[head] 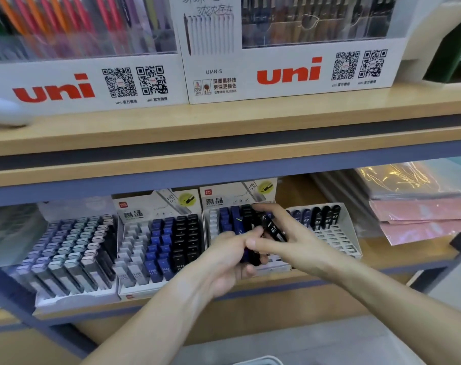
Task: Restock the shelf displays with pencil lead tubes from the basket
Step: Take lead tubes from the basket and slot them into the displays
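Both hands work in front of the lower shelf's third display box (218,201), which holds white, blue and black lead tubes. My left hand (229,262) grips a bundle of dark lead tubes (253,256), its fingers curled round them. My right hand (284,238) pinches one black lead tube (272,229) marked 0.3, tilted just above the box's slots. To the right stands a mostly bare white display tray (334,238) with one back row of blue and black tubes. The basket's pale rim (258,360) shows at the bottom edge.
Two fuller displays sit left: a pastel tube tray (73,248) and a box of white, blue and black tubes (158,243). Pink wrapped packets (421,219) lie at right. The upper shelf (224,127) carries uni pen display boxes (290,72).
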Demonstrator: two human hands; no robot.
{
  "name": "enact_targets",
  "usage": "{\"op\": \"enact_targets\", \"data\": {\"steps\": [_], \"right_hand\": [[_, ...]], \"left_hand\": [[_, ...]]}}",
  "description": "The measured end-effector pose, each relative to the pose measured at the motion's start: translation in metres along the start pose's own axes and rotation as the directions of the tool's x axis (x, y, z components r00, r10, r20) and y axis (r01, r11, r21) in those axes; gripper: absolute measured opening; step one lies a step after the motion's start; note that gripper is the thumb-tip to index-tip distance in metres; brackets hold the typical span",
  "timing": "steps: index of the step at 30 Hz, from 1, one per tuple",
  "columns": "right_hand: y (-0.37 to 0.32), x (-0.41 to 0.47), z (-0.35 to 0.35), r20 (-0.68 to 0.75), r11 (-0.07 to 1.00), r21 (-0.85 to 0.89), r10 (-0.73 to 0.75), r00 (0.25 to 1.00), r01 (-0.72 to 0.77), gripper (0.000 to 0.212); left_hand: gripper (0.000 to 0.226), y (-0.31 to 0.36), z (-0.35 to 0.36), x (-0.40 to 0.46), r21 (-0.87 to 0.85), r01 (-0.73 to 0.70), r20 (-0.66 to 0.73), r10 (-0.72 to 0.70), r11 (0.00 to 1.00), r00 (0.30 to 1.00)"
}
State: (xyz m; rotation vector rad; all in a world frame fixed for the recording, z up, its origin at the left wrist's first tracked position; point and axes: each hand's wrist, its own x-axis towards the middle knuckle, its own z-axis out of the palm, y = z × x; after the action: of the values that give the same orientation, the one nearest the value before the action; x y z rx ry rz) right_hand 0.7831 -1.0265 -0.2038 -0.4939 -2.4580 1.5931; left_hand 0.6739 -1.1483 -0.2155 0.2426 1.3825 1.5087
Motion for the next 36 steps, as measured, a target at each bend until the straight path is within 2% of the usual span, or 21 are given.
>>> {"op": "enact_targets", "data": {"steps": [2, 3, 9, 15, 19, 22, 25, 30, 36], "right_hand": [[0.001, 0.002, -0.001, -0.008, 0.983, 0.173, 0.065, 0.998, -0.062, 0.039], [0.004, 0.005, -0.002, -0.018, 0.964, 0.249, 0.099, 0.995, -0.091, 0.033], [0.013, 0.01, -0.002, -0.062, 0.806, 0.559, 0.275, 0.959, -0.195, 0.026], [0.013, 0.012, 0.002, 0.001, 0.626, 0.763, 0.249, 0.968, -0.162, 0.031], [0.018, 0.014, 0.001, -0.057, 0.687, 0.718, 0.217, 0.974, -0.111, 0.027], [0.021, 0.015, -0.002, -0.144, 0.732, 0.674, 0.259, 0.955, -0.097, 0.018], [0.025, 0.014, -0.003, -0.202, 0.777, 0.625, 0.261, 0.944, -0.081, 0.016], [0.017, 0.007, -0.014, -0.207, 0.806, 0.589, 0.21, 0.956, -0.049, 0.024], [0.019, -0.001, -0.029, -0.154, 0.83, 0.558, 0.132, 0.979, -0.024, 0.026]], "left_hand": [[0.02, 0.001, 0.001, 0.001, 0.011, -0.034, -0.021, 0.034, 0.999, 0.999], [0.022, 0.0, 0.001, 0.003, 0.015, -0.043, -0.018, 0.043, 0.999, 0.999], [0.018, -0.007, 0.004, 0.007, 0.068, -0.083, -0.044, 0.086, 0.994, 0.995], [0.022, -0.013, 0.006, 0.011, 0.055, -0.136, -0.08, 0.14, 0.989, 0.987], [0.022, -0.013, 0.004, 0.011, 0.004, -0.142, -0.094, 0.142, 0.99, 0.985], [0.029, -0.013, 0.001, 0.012, -0.018, -0.155, -0.077, 0.153, 0.988, 0.985], [0.025, -0.014, -0.002, 0.013, -0.002, -0.169, -0.06, 0.168, 0.986, 0.984], [0.021, -0.015, -0.002, 0.014, 0.035, -0.181, -0.042, 0.183, 0.983, 0.982], [0.03, -0.02, 0.004, 0.014, 0.072, -0.173, -0.01, 0.175, 0.982, 0.985]]}}
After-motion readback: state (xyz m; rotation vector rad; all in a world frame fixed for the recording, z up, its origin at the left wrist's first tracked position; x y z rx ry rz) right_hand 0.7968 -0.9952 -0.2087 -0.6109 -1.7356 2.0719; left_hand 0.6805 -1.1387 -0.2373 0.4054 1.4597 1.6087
